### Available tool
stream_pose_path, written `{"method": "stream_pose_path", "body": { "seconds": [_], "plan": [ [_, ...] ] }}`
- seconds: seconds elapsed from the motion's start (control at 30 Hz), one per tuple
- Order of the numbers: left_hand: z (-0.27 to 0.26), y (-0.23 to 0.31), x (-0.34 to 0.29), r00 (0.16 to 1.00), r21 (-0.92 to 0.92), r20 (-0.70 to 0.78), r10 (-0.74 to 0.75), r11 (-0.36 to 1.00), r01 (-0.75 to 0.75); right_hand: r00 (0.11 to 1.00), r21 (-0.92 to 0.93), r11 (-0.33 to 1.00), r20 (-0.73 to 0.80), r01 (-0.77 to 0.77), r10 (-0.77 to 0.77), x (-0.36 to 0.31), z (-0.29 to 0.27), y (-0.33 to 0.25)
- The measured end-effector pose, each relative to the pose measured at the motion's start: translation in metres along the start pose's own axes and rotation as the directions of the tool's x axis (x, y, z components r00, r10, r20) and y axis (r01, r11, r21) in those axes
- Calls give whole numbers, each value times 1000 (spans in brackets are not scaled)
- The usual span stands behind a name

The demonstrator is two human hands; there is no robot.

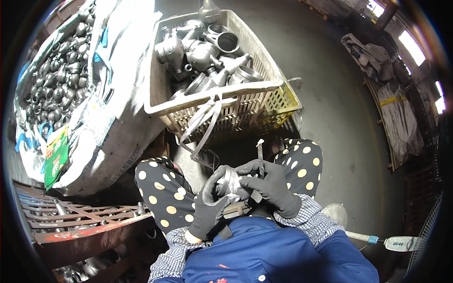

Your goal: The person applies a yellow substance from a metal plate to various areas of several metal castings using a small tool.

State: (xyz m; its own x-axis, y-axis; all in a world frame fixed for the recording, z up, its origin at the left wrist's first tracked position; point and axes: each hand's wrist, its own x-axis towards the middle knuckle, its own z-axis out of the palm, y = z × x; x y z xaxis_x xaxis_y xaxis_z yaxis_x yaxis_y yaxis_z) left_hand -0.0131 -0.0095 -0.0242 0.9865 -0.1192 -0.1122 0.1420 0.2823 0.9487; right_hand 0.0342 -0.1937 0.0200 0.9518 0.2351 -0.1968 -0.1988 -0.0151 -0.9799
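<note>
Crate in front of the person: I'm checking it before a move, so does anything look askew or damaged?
A pale strap knotted at the near rim of the crate has dangling ends, which look untidy and might snag. The metal parts inside lie jumbled. No clear breakage shows.

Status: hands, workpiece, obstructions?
Left hand gripping metal casting. Right hand on casting, also holding thin rod-shaped tool. Casting partly covered by both hands. White strap hanging off plastic crate ahead; no clear obstruction.
</note>
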Motion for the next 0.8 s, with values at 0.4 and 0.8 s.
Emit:
{"method": "stream_pose_path", "body": {
  "seconds": [0.4, 0.8],
  "plan": [
    [1, -4, 0, 1000, -70, -4, -11, 998, 11, 995, -33, 995, 12, 94, -94, -5, 3, -7],
    [-1, -14, 6, 982, -170, -175, -76, 984, 46, 958, -115, 951, 60, 287, -282, -11, 19, 9]
  ]
}}
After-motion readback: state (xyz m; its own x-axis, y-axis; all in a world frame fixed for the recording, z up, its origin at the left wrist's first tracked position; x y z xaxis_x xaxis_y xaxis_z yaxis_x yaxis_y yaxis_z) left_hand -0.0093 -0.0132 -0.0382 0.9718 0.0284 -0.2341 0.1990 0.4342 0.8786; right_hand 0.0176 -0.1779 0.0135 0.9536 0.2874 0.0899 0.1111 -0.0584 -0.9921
